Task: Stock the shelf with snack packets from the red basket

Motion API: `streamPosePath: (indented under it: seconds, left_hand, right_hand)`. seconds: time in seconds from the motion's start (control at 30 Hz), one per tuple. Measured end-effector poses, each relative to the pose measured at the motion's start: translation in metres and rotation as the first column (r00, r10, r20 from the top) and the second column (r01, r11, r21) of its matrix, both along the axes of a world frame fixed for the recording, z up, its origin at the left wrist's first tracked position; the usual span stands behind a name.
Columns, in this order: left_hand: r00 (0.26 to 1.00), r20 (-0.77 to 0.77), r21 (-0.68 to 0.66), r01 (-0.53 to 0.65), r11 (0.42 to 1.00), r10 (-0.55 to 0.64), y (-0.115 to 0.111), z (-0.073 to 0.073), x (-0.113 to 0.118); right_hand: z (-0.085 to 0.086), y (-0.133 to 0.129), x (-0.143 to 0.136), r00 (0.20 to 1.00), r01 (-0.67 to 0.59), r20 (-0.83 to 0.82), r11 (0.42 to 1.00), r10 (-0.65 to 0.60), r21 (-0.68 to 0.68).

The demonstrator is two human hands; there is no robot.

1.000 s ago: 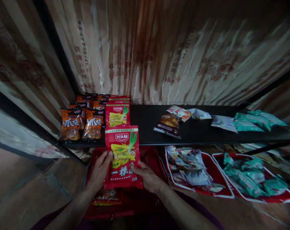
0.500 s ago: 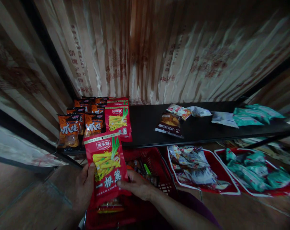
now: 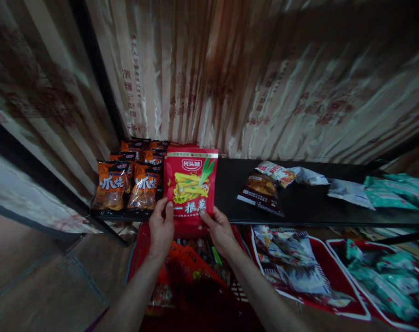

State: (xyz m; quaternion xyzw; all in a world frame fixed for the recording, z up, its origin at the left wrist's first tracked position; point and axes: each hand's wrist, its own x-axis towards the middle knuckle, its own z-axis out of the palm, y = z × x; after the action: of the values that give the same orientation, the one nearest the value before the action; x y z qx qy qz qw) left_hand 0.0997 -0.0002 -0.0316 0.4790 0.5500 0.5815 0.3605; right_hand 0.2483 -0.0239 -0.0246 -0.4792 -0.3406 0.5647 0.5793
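Between my two hands is a red snack bag [image 3: 190,180] with yellow sticks and a green stalk printed on it. My left hand [image 3: 162,226] grips its lower left corner, and my right hand [image 3: 220,228] pinches the lower right. The bag is upright at the front of the black shelf [image 3: 226,184]; I cannot tell whether it touches the shelf. It hides most of the red bags behind it. Several orange snack bags [image 3: 145,184] stand in rows just left of it. Below my hands is a red basket [image 3: 135,256] with orange packets [image 3: 188,265] inside.
A dark brown snack bag [image 3: 260,191], white packets [image 3: 350,191] and teal packets [image 3: 391,191] lie further right on the shelf. Two red baskets with white rims stand below, one holding white packets [image 3: 296,265], the other teal packets [image 3: 386,272]. A pleated curtain [image 3: 209,83] hangs behind.
Both hands have carried the red snack bag forward and to the right, from above the basket to the red bags on the shelf. The basket's orange packets are now uncovered.
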Motion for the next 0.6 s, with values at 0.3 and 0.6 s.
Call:
streamPosePath:
  seconds: [0.3, 0.6]
  left_hand:
    - [0.999, 0.041, 0.018, -0.017, 1.000, 0.016, 0.007, -0.013, -0.010]
    - [0.964, -0.233, 0.056, -0.115, 0.992, 0.125, 0.020, -0.022, -0.016]
  right_hand:
    - [0.003, 0.024, -0.004, 0.997, 0.007, 0.080, 0.997, -0.013, 0.075]
    - [-0.022, 0.048, -0.002, 0.640, 0.062, 0.707, 0.937, -0.302, 0.344]
